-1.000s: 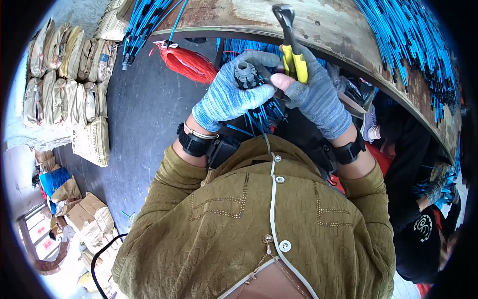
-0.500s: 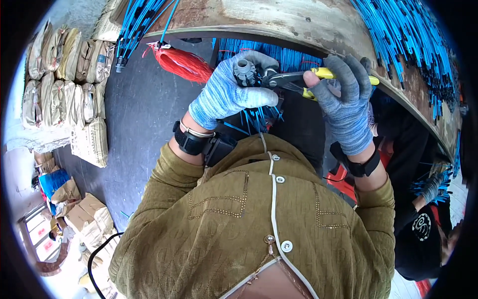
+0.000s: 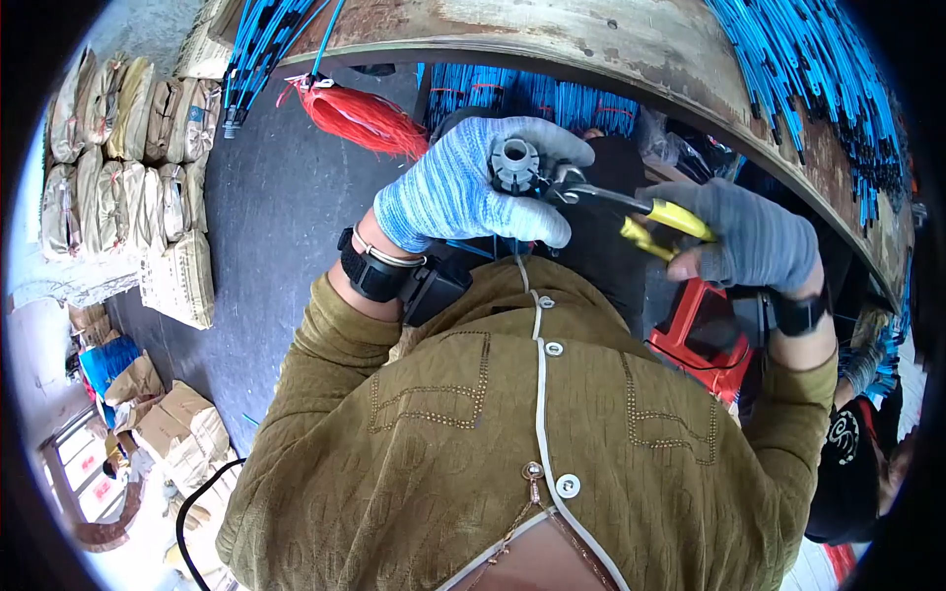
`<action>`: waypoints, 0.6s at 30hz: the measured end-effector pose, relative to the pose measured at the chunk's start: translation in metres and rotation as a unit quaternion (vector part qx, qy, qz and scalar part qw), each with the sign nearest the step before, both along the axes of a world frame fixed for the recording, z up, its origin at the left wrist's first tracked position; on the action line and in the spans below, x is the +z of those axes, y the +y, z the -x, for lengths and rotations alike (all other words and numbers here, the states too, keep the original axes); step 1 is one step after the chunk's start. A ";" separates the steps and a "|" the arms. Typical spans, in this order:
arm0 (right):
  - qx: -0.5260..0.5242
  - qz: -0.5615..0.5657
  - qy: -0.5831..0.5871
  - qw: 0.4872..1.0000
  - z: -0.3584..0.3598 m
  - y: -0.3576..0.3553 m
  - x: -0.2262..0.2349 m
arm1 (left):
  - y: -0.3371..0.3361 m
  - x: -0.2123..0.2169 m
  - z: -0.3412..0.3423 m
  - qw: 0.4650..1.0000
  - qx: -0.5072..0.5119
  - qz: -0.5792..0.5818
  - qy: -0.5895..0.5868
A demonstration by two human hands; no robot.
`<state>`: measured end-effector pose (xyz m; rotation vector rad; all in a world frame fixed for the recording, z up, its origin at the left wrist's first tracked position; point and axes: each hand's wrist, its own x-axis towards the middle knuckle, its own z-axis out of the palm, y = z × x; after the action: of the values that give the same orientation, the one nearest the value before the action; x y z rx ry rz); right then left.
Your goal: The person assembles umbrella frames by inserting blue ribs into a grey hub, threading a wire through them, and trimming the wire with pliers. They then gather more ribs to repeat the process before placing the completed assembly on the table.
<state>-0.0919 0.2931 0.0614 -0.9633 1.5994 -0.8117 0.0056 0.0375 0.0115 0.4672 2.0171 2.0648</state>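
My left hand (image 3: 443,182), in a blue-and-white striped glove with pale fingertips, is closed around a grey round notched plastic fitting (image 3: 514,183) with a hole in its top. In a similar glove, my right hand (image 3: 759,236) grips the pliers (image 3: 680,218) by their yellow handles, which stand apart. The jaws of the pliers are right beside the fitting, by the fingers of my left hand; whether they bite on anything cannot be made out. My right hand is partly smeared by motion.
A curved wooden table (image 3: 532,34) spans the far side, with blue rods (image 3: 788,59) heaped at its right. Red strands (image 3: 360,120) hang from its left edge. Bundled blue rods (image 3: 483,87) stand under it. Wrapped brown packages (image 3: 118,158) are stacked left. A red object (image 3: 702,330) lies right.
My right hand has swung right and toward me with the pliers, turning to a flatter angle, and their handles have spread. My left hand has shifted slightly right and nearer with the fitting.
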 end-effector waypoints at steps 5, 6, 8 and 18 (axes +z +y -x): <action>-0.057 0.051 -0.063 0.995 -0.015 -0.009 -0.020 | -0.005 -0.005 0.002 0.998 -0.045 -0.031 -0.009; -0.071 0.065 -0.080 0.992 -0.021 -0.010 -0.025 | -0.009 -0.006 0.002 0.998 -0.040 -0.033 -0.020; -0.098 0.098 -0.115 0.984 -0.028 -0.014 -0.031 | -0.012 -0.006 0.002 0.998 -0.034 -0.030 -0.031; -0.082 -0.081 -0.354 0.928 -0.038 0.005 -0.038 | -0.007 -0.007 0.006 0.998 -0.068 -0.007 0.010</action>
<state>-0.0535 0.2980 0.0230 -0.3442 1.0915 -0.9837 -0.0003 0.0307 0.0046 0.6125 1.9249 2.0011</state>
